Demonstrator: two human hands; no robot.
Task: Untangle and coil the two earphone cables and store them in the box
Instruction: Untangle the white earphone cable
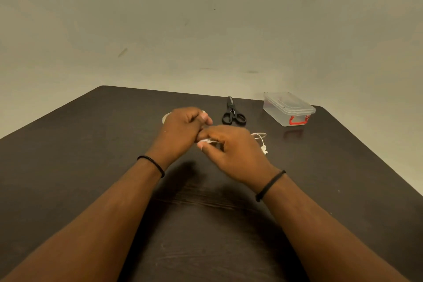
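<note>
Between the two hands, over the dark table (91,167): white earphone cable being worked.

Left hand (183,128) has its fingers curled in, with a bit of white showing at the fingertips, and right hand (233,151) pinches the white earphone cable (207,141) between thumb and fingers; the two meet almost touching, probably so a short stretch of wire stays taut enough to tease apart or wind. Right of the pinch, slack cable loops out to an earbud end (264,149) lying on the table. Behind the left hand, something white (165,118) peeks out, perhaps the second cable; too hidden to say. Beyond the grip and to the right, the clear box (288,109) with a red latch sits lid-closed, so storing seems some way off. Black scissors (233,113) lie between. No writing or brand is legible.
</note>
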